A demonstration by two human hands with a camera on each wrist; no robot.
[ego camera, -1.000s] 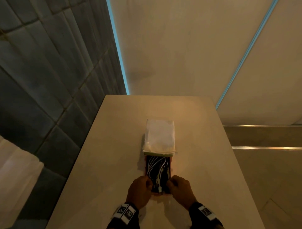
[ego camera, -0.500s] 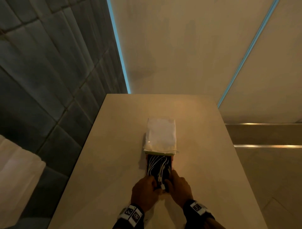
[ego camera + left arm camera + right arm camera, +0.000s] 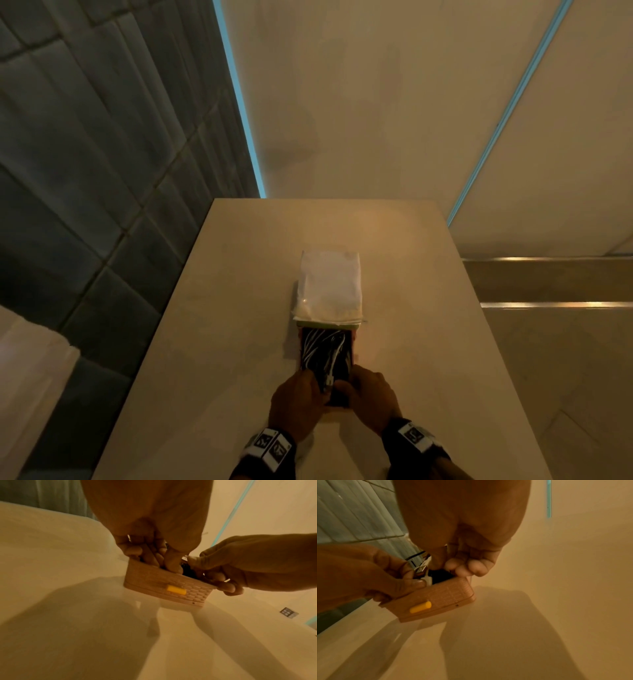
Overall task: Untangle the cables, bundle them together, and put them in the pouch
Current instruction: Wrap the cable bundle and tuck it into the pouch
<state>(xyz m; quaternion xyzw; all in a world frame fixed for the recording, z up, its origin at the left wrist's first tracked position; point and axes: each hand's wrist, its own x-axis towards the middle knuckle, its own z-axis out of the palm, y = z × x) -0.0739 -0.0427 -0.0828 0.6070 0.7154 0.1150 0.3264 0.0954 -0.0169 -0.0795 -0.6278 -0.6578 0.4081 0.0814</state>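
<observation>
Beige table (image 3: 222,342): both hands are gripping the open tan pouch (image 3: 164,586) (yellow latch), left hand (image 3: 296,406) and right hand (image 3: 371,395) pinching white cables (image 3: 325,346) inside.

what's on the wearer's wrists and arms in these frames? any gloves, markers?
Both hands are bare: left hand, right hand, no gloves. Each wrist carries a dark band with white square tags printed with black fiducial patterns: left wristband, right wristband. Dark sleeves run below the bands. A possible ring shows on the left hand; unclear.

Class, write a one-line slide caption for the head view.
Both hands tuck white cables into the open pouch.
</observation>
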